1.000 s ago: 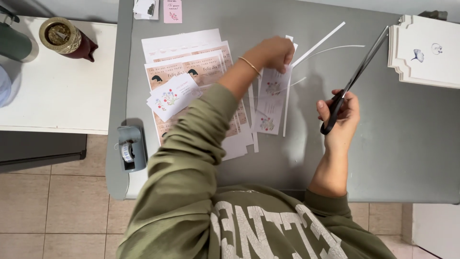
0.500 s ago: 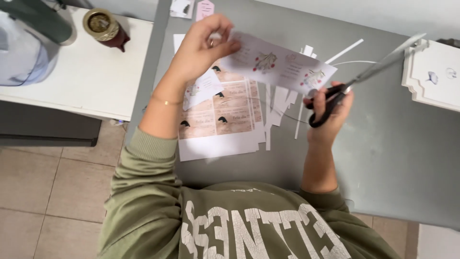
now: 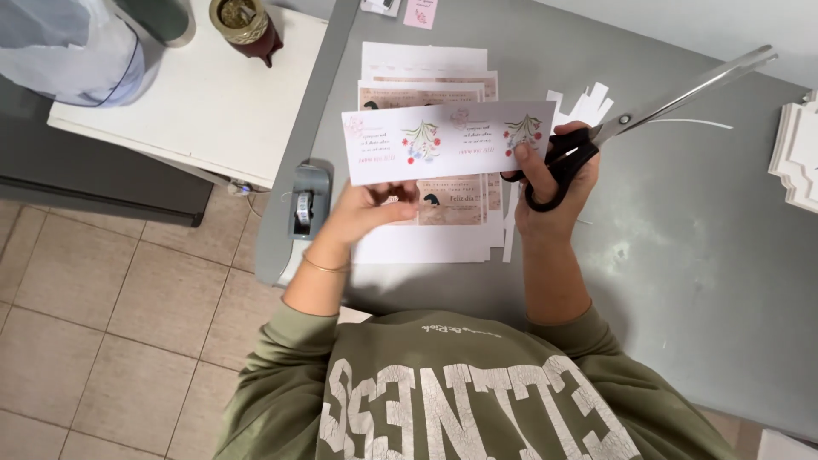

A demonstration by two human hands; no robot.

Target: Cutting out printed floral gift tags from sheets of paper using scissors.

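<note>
My left hand (image 3: 368, 211) holds up a white paper strip (image 3: 447, 140) printed with flower pictures, gripping its lower left edge. My right hand (image 3: 554, 183) grips black-handled scissors (image 3: 635, 115), whose long blades point up to the right, and its fingers also pinch the strip's right end. Under the strip lies a stack of printed sheets (image 3: 426, 81) on the grey table (image 3: 699, 255).
Cut white paper scraps (image 3: 584, 106) lie by the scissors. A tape dispenser (image 3: 305, 204) sits at the table's left edge. A white side table (image 3: 196, 102) carries a brown cup (image 3: 247, 25). A white framed object (image 3: 797, 153) rests at far right.
My left hand has come down from the top of the sheets with the strip, which is now level and held at both ends. The scissors stayed in my right hand.
</note>
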